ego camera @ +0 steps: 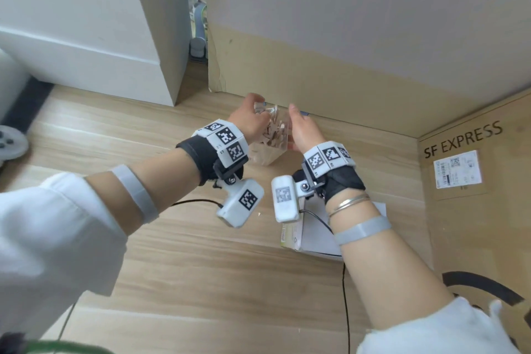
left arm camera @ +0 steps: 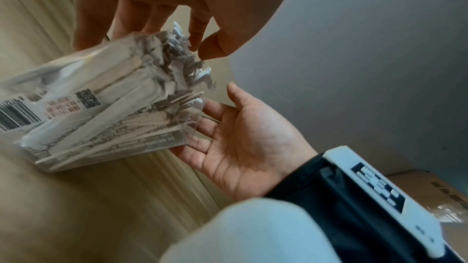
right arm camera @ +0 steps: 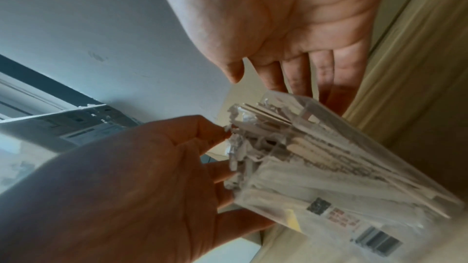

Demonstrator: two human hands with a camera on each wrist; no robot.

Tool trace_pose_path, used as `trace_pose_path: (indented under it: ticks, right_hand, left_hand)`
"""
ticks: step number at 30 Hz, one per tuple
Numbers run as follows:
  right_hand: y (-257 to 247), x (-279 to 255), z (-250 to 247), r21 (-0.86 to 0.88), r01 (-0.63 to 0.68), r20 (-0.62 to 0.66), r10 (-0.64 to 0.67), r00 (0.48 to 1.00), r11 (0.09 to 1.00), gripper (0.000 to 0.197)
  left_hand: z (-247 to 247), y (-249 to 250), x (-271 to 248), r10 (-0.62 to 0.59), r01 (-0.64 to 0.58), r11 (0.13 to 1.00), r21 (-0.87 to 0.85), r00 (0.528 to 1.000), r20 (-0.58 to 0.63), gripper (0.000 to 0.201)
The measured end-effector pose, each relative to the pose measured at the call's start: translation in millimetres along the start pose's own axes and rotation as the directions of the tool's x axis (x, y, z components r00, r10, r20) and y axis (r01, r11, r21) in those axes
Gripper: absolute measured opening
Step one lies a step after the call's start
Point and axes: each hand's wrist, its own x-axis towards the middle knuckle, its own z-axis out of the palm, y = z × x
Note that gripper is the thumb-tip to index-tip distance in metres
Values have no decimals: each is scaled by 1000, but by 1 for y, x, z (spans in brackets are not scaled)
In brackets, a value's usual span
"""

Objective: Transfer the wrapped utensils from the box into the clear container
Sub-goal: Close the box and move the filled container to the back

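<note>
Here, clear container (ego camera: 270, 138) sits between both hands.

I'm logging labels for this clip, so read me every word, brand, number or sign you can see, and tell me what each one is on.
"SF EXPRESS": printed on the cardboard box at right.
White shipping label on that box: codes and small print, too small to read.
Sticker on the clear container: barcode, square code and reddish lines, too blurred to read.
Paper wrappers of the utensils: rows of tiny print, unreadable.
Wrist bands: black-and-white square markers, no words.
</note>
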Motion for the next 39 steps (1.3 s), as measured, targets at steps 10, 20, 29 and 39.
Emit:
trace_pose_path:
  ticks: [10,20,29,39]
  right_hand:
    - [-26,42,-17,32,-46,-33,47,998,998,65]
    - [-20,55,-18,-64,-73,-53,70,996,995,61]
    - [-17,33,-30,1,-62,-47,62,997,998,62]
    - [4,-7,-50,-55,-17,-84,13,996,998,55]
  left_hand:
    - [1,19,54,-32,31,999,-10,998,-47,50]
    - [5,12,71,7,-6,999,33,999,-41,54]
    - [10,18,53,122,-116,992,47,982,-144,52]
    - [29,41,4,217,-211,975,71,972,-93,46]
